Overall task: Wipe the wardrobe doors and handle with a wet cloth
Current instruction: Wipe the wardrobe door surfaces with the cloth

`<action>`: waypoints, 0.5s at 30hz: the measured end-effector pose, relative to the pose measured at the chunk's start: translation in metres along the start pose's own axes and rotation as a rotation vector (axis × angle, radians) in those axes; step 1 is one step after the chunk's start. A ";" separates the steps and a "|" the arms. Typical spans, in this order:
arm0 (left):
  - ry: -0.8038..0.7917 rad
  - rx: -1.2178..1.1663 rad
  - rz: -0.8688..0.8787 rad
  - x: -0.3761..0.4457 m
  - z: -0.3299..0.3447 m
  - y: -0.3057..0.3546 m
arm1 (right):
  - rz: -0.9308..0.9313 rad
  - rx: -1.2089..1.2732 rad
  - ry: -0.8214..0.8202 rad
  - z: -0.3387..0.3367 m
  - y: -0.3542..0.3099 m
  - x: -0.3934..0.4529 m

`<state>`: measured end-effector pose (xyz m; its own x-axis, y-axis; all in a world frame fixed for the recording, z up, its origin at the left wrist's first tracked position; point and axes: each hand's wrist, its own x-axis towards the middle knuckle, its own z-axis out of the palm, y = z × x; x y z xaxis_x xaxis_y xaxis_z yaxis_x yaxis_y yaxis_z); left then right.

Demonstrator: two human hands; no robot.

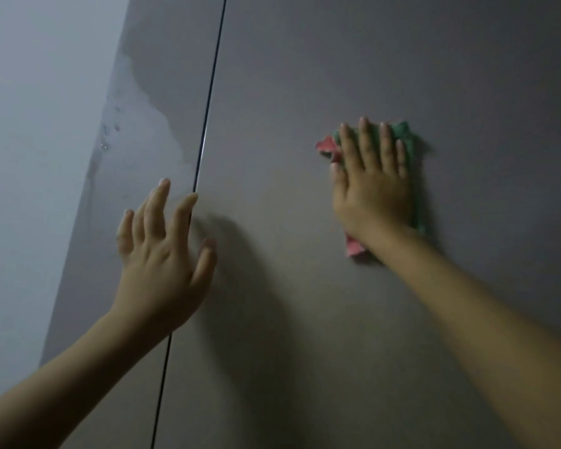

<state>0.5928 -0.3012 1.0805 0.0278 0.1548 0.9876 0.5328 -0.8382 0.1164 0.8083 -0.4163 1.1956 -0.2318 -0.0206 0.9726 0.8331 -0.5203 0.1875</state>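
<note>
Item: green-and-pink wet cloth, at 3 o'clock, pressed flat on grey matte wardrobe door by right hand, fingers spread. Left hand splayed, empty. Step: wiping door; next, sweep onward (handle unseen).

The right hand lay flat, fingers spread, pressing a green and pink cloth against the right wardrobe door at centre right of the frame. The left hand was raised with fingers splayed before the dark seam between doors. Wet patches and droplets marked the left door at upper left.
</note>
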 end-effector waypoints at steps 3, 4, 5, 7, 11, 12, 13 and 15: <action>-0.024 -0.014 -0.029 0.001 -0.002 -0.025 | -0.336 0.089 -0.071 0.003 -0.062 -0.043; -0.032 -0.016 -0.039 0.001 -0.003 -0.033 | -0.497 0.106 -0.137 -0.002 -0.067 -0.058; -0.051 -0.018 -0.047 -0.001 -0.006 -0.043 | -0.617 0.117 -0.203 -0.008 -0.065 -0.066; -0.083 -0.004 -0.029 -0.004 -0.009 -0.062 | -0.685 0.085 -0.244 -0.013 -0.045 -0.059; -0.069 -0.010 -0.040 -0.014 -0.015 -0.101 | -0.147 -0.010 -0.103 0.002 -0.048 -0.013; -0.069 -0.023 -0.055 -0.016 -0.015 -0.109 | 0.007 -0.005 -0.065 0.007 -0.069 -0.010; -0.069 -0.031 -0.063 -0.018 -0.014 -0.116 | 0.065 0.010 -0.043 0.011 -0.094 -0.014; -0.067 -0.030 -0.046 -0.022 -0.010 -0.129 | -0.155 0.062 -0.084 0.012 -0.135 -0.041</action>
<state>0.5150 -0.2022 1.0453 0.0611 0.2270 0.9720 0.5097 -0.8444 0.1651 0.7111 -0.3350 1.1325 -0.3194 0.1286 0.9389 0.8204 -0.4584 0.3419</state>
